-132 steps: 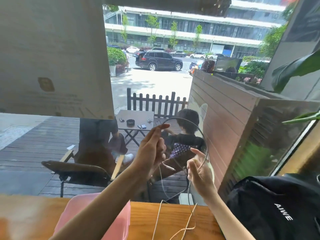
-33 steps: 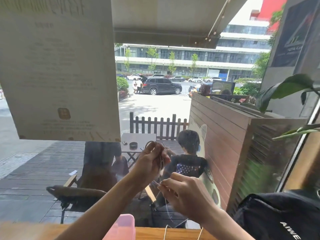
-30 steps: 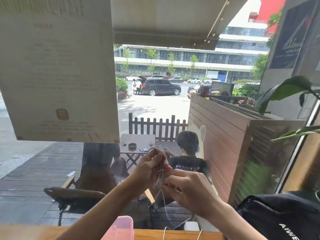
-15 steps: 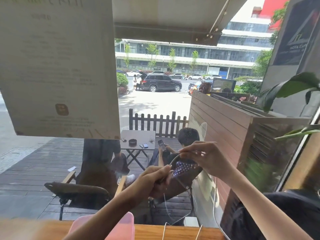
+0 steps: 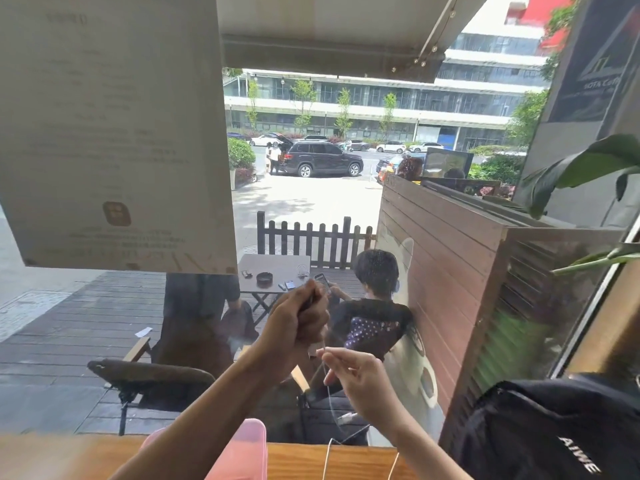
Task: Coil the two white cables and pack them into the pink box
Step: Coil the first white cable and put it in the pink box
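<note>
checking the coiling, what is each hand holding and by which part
The left hand is closed on the white cable at its gathered part; the right hand pinches the loose strand just below, and the rest hangs to the table.

sunlit window [image 5: 311, 202], wooden counter [image 5: 311, 459], paper notice [image 5: 114, 133], slatted partition [image 5: 443, 271] outside

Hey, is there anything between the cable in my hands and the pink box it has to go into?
Nothing visible blocks it. The white cable is pinched by the left hand and the right hand, above the pink box, which sits below and left; only the left forearm crosses over it.
</note>
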